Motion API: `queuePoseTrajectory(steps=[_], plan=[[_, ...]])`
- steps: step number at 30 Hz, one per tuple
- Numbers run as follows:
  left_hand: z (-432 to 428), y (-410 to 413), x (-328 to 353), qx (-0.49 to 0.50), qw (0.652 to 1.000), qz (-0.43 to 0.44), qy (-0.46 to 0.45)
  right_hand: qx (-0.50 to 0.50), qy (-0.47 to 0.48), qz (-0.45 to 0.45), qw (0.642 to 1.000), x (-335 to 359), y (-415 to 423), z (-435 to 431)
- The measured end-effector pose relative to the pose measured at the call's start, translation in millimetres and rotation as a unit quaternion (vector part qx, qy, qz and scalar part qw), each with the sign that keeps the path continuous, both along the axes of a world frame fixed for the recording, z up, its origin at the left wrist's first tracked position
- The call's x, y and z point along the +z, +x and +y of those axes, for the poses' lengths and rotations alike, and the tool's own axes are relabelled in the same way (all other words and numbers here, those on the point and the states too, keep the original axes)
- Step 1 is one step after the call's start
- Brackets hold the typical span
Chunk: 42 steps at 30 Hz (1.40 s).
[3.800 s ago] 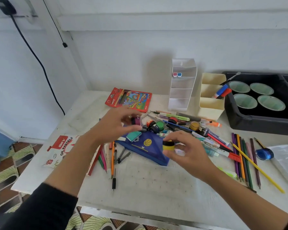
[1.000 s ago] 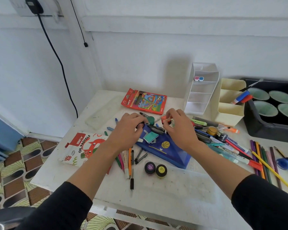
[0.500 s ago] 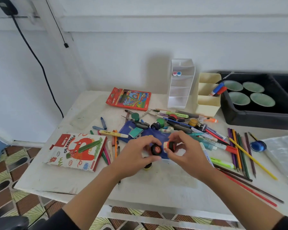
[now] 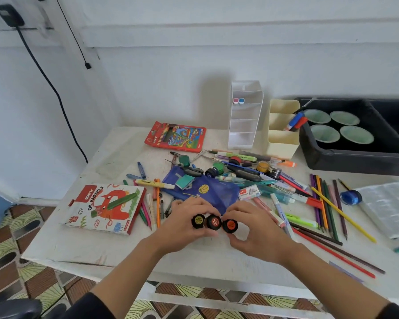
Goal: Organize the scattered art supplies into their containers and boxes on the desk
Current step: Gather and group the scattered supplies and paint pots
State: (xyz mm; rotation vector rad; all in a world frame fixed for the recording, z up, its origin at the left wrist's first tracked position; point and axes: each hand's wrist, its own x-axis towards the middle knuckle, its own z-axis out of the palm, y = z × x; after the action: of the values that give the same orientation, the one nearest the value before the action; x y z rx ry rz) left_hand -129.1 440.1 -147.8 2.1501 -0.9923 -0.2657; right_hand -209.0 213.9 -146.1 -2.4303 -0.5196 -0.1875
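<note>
Your left hand (image 4: 182, 229) is pinching two small paint pots, yellow-lidded (image 4: 198, 221) and red-lidded (image 4: 213, 222), while your right hand (image 4: 253, 229) grips an orange-lidded pot (image 4: 229, 225) touching them, all in a row near the front of the white desk (image 4: 194, 261), just below the blue pouch (image 4: 207, 189).

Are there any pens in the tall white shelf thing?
No, the white organizer holds only two small pink and blue items on its top shelf; the lower shelves look empty.
</note>
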Motion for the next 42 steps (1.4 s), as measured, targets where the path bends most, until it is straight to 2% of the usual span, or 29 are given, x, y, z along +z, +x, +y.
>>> queuePoseTrajectory(steps=[4, 10, 14, 18, 26, 32, 42], plan=[[-2.8, 3.6, 0.2, -0.005, 0.999, -0.028, 0.017, -0.002, -0.025, -0.009, 1.0, -4.3, 1.4, -0.1], [-2.0, 1.4, -4.7, -0.009, 0.999, -0.032, 0.027, -0.017, -0.009, -0.009, 1.0, -7.1, -3.3, -5.0], [0.4, 0.4, -5.5, -0.029, 0.994, -0.092, 0.059, -0.026, -0.008, -0.008, 1.0, -9.8, -2.9, -6.7], [3.4, -2.2, -7.2, 0.006, 0.989, -0.135, 0.063, -0.024, -0.009, -0.017, 1.0, -12.9, -1.7, -7.6], [-1.4, 0.4, -0.5, 0.006, 0.991, -0.121, 0.064, -0.018, -0.007, 0.007, 1.0, -8.9, 3.6, -7.0], [-4.3, 12.2, 3.4, -0.023, 0.99, -0.093, 0.105, -0.013, -0.003, 0.029, 0.999, -6.4, 7.7, -6.7], [-3.8, 14.2, 4.8, -0.045, 0.987, -0.11, 0.111, 0.011, -0.004, 0.038, 0.999, -3.7, 12.8, -8.2]])
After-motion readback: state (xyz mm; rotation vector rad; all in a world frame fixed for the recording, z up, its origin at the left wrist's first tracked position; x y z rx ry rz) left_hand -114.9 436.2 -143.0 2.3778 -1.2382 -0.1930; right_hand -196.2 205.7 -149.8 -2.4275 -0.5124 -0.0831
